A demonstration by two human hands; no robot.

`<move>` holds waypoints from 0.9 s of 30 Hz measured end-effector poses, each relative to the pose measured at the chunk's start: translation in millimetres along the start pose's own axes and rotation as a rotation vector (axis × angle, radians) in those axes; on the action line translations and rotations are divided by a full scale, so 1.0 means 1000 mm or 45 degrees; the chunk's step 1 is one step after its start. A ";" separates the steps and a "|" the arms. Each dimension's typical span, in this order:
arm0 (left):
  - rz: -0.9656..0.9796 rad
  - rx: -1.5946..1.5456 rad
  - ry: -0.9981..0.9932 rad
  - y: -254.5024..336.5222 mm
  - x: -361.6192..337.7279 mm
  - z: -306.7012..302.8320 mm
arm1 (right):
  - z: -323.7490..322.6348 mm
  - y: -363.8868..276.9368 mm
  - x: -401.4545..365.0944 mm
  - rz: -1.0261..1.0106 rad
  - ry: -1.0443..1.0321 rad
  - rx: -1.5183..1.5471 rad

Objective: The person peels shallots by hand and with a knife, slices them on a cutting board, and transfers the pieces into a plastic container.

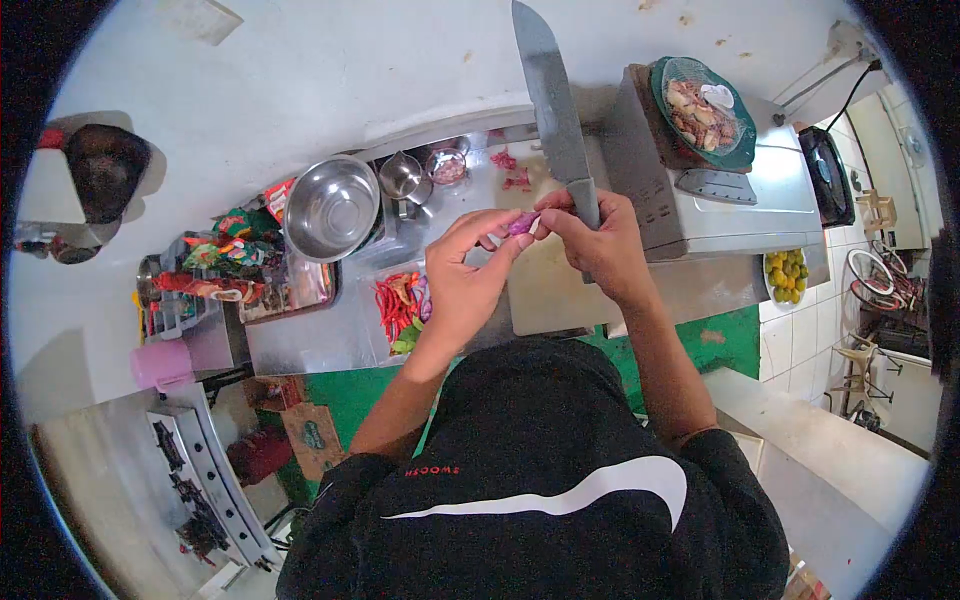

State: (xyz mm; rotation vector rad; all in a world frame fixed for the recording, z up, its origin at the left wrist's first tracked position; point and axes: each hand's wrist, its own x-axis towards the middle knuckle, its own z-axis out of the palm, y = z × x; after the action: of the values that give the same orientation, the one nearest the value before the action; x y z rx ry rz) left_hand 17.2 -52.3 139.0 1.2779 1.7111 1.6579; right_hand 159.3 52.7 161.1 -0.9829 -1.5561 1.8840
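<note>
A small purple shallot point(522, 224) is pinched between the thumb and fingers of my left hand point(470, 265). The fingertips of my right hand point(600, 240) meet its right end. My right hand also holds a large knife point(556, 105), its broad blade pointing up and away from me. Below both hands lies a pale cutting board point(545, 285). To the left of the board, a tray holds red chilies point(398, 305), green leaves point(408, 337) and more purple shallots.
A steel bowl point(332, 208), metal cups point(401, 175) and packets point(235, 245) stand at the left. A white appliance point(730, 215) at the right bears a green basket point(742, 150) and another blade point(717, 186). Yellow-green fruits point(786, 275) fill a plate beyond.
</note>
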 end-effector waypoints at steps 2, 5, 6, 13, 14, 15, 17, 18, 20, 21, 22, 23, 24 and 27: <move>-0.019 -0.025 0.010 -0.001 0.001 -0.003 | 0.002 0.002 0.002 -0.140 -0.015 0.001; 0.012 -0.032 -0.048 -0.001 0.003 -0.008 | -0.001 -0.002 0.004 -0.232 -0.011 -0.249; 0.007 -0.040 -0.073 0.001 0.003 -0.010 | -0.002 -0.003 0.004 -0.230 -0.014 -0.249; -0.043 -0.097 -0.244 0.003 0.006 -0.021 | -0.001 -0.015 0.001 -0.238 -0.223 -0.513; -0.044 -0.096 -0.240 0.005 0.005 -0.021 | 0.000 -0.017 0.000 -0.243 -0.236 -0.550; -0.107 -0.161 -0.250 0.010 0.005 -0.021 | 0.000 -0.015 0.000 -0.242 -0.241 -0.549; -0.170 -0.225 -0.256 0.012 0.004 -0.020 | -0.001 -0.009 0.001 -0.276 -0.266 -0.453; -0.170 -0.250 -0.265 0.010 0.004 -0.019 | -0.001 -0.006 0.002 -0.275 -0.270 -0.452; -0.170 -0.273 -0.271 0.010 0.003 -0.017 | -0.002 -0.003 0.002 -0.282 -0.253 -0.401; -0.186 -0.261 -0.273 0.011 0.003 -0.017 | -0.003 -0.006 0.001 -0.282 -0.257 -0.400; -0.202 -0.248 -0.274 0.012 0.002 -0.017 | -0.004 -0.012 -0.002 -0.226 -0.272 -0.333; -0.202 -0.246 -0.271 0.011 0.002 -0.015 | -0.006 -0.015 -0.004 -0.171 -0.287 -0.265; -0.163 -0.213 -0.263 0.010 0.003 -0.014 | -0.008 -0.015 -0.004 -0.172 -0.291 -0.265; -0.109 -0.149 -0.259 0.013 0.004 -0.011 | -0.017 -0.011 -0.004 -0.146 -0.319 -0.321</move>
State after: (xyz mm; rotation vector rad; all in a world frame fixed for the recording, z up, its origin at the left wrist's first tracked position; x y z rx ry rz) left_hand 10.1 -56.9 154.2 1.2538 1.5048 1.5005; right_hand 173.9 62.4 171.4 -0.7604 -1.9905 1.8165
